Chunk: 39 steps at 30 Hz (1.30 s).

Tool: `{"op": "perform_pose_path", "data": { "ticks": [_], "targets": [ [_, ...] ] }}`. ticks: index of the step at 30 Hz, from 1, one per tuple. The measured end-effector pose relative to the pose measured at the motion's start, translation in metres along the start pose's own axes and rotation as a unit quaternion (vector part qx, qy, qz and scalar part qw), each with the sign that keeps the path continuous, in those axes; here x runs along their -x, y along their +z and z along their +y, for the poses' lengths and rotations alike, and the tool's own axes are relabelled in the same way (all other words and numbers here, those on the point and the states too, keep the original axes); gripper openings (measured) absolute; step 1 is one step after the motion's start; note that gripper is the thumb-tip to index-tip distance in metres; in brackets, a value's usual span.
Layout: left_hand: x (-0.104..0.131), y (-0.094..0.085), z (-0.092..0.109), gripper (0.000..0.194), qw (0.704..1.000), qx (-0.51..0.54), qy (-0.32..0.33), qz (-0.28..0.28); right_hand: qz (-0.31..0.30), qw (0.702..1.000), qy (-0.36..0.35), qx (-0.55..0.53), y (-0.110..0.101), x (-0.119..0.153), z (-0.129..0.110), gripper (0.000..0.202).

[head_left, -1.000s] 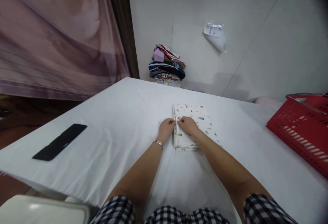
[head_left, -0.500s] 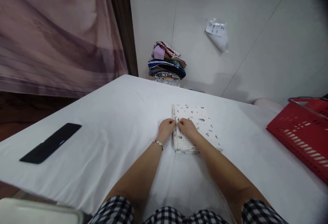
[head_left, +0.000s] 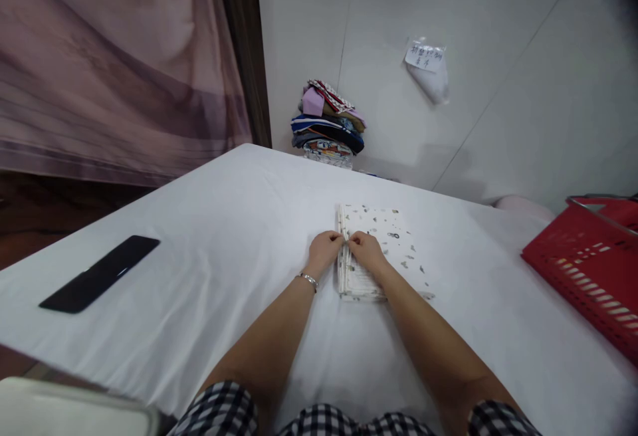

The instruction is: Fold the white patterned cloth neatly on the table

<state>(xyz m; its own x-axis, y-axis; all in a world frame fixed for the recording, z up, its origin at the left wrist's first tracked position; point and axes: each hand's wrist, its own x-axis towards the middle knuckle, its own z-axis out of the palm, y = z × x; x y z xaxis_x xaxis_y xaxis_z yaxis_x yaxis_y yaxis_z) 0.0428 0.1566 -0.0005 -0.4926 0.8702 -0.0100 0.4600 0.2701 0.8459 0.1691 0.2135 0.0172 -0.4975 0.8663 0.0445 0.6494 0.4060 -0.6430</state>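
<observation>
A folded white cloth point(head_left: 393, 240) with small scattered prints lies in layers on the white-covered table, in front of me. At its left folded edge, my left hand point(head_left: 325, 250) pinches the layers with thumb and fingertips. My right hand point(head_left: 366, 250) rests over the cloth, fingers closed in a pinch on the same edge, close beside the left fingertips. A bracelet point(head_left: 309, 281) circles my left wrist. The exact bit of fabric between the fingertips is too small to make out.
A black flat panel point(head_left: 102, 274) lies on the table point(head_left: 219, 223) at left. Folded clothes point(head_left: 329, 120) are stacked beyond the far edge by the wall. A red plastic basket point(head_left: 588, 263) stands at right. A pale box-like object point(head_left: 74, 409) is at lower left.
Both hands stay pinched at the cloth's left edge with barely any shift. The view has turned very slightly.
</observation>
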Motion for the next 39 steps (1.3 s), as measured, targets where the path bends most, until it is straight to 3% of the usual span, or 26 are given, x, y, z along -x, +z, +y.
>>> {"op": "perform_pose_path", "data": {
  "ticks": [5, 17, 28, 34, 39],
  "targets": [
    [0.001, -0.001, 0.002, 0.02, 1.0, -0.013, 0.001, -0.01, 0.008, 0.998, -0.012, -0.066, 0.003, 0.0, 0.004, 0.012],
    [0.0, -0.005, 0.006, 0.019, 0.999, -0.022, -0.02, -0.034, -0.005, 0.999, 0.015, 0.047, -0.002, 0.002, -0.009, 0.013],
    [-0.004, -0.002, 0.002, 0.025, 0.997, 0.044, 0.013, -0.056, -0.022, 0.993, 0.049, 0.101, -0.004, -0.002, -0.014, 0.013],
    [-0.001, -0.005, 0.006, 0.022, 0.998, 0.048, 0.007, -0.034, -0.012, 0.998, 0.062, -0.007, -0.003, -0.001, -0.001, 0.013],
    [0.003, -0.005, 0.011, 0.016, 1.0, -0.015, -0.02, -0.014, -0.016, 0.991, 0.088, -0.098, -0.001, -0.001, 0.008, 0.01]
  ]
}}
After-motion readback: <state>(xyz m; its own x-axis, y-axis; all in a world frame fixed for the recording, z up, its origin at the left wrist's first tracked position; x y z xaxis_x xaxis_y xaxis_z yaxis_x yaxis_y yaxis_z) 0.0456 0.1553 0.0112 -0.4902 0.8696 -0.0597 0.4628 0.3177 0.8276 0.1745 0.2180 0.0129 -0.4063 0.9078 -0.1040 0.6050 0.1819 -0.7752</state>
